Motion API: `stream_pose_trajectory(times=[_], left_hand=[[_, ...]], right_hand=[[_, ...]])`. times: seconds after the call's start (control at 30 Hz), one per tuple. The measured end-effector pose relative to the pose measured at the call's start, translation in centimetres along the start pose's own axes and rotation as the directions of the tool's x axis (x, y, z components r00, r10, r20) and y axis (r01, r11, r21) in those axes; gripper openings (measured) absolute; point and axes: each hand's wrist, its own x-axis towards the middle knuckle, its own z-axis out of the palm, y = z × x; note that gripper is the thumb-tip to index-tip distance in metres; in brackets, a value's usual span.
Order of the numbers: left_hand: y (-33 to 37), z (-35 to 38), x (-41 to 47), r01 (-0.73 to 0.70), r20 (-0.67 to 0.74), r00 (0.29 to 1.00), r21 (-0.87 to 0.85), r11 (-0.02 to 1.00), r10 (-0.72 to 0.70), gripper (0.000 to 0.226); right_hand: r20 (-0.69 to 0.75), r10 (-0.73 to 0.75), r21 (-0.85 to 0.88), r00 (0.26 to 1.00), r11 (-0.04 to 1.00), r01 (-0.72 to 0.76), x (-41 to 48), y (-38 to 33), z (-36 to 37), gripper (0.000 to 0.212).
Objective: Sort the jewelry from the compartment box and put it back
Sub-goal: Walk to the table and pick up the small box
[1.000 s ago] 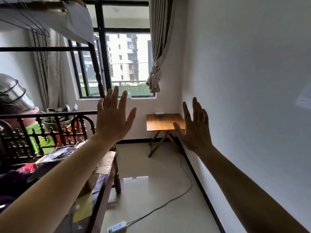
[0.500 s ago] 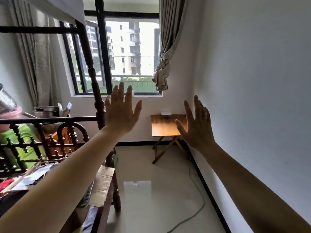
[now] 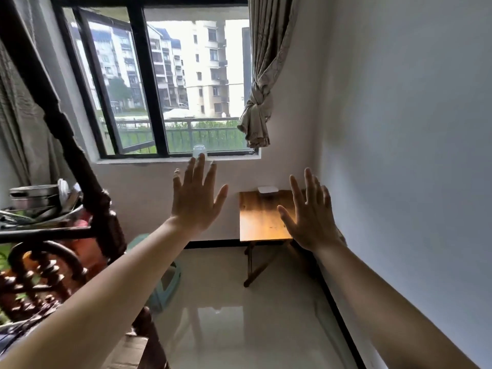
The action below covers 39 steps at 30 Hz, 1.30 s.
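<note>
Both arms are stretched out in front of me at chest height. My left hand is held up with its back toward me, fingers spread, holding nothing. My right hand is raised the same way, empty, and covers part of a small wooden folding table against the far wall. A small white box lies at the back edge of that table; whether it is the compartment box cannot be told. No jewelry is visible.
A dark carved wooden bed frame with clutter behind it fills the left side. A green plastic stool stands beside it on the glossy tiled floor. A glass jar sits on the windowsill. A white wall runs along the right.
The view has moved forward toward the window and table, which now look larger. Both hands stay raised and spread. The power strip and cable on the floor have left the view.
</note>
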Motion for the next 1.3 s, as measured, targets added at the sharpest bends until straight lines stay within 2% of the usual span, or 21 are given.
stream_pose_trajectory(times=[0.17, 0.27, 0.5, 0.6, 0.77, 0.97, 1.2, 1.3], left_hand=[[-2.9, 6.2, 7.5, 0.040, -0.001, 0.999, 0.017, 0.999, -0.040, 0.071], [-5.6, 10.7, 11.4, 0.058, 0.000, 0.998, 0.037, 0.998, -0.059, 0.071], [-12.3, 23.0, 21.9, 0.111, 0.014, 0.994, 0.012, 0.994, -0.111, 0.069], [-14.7, 27.9, 28.0, 0.134, 0.057, 0.990, -0.043, 0.990, -0.131, 0.069], [-16.0, 35.6, 39.0, 0.022, 0.085, 0.996, -0.070, 0.997, -0.016, 0.068], [-12.7, 47.2, 49.6, -0.106, 0.143, 0.982, -0.117, 0.987, 0.123, 0.068], [-8.3, 62.4, 59.8, -0.253, 0.306, 0.909, -0.131, 0.959, 0.282, 0.070], [-7.2, 67.2, 64.0, -0.307, 0.344, 0.874, -0.159, 0.938, 0.344, 0.070]], right_hand=[[0.055, 0.060, 0.058, 0.997, 0.996, -0.063, 8.6, 2.7, 8.4, 0.080], [0.090, 0.012, 0.069, 0.996, 0.997, -0.018, 12.6, 3.6, 14.4, 0.080], [0.138, 0.001, 0.052, 0.990, 0.999, -0.008, 22.8, 5.6, 28.8, 0.079], [0.162, 0.050, 0.033, 0.986, 0.998, -0.056, 27.8, 7.3, 34.3, 0.080], [0.148, 0.136, -0.005, 0.980, 0.991, -0.137, 34.6, 12.0, 40.8, 0.080], [0.148, 0.245, -0.041, 0.958, 0.969, -0.242, 39.7, 20.8, 48.2, 0.080], [0.192, 0.390, -0.086, 0.901, 0.921, -0.380, 46.2, 32.1, 59.4, 0.080], [0.223, 0.402, -0.116, 0.888, 0.915, -0.385, 50.0, 36.1, 63.5, 0.079]])
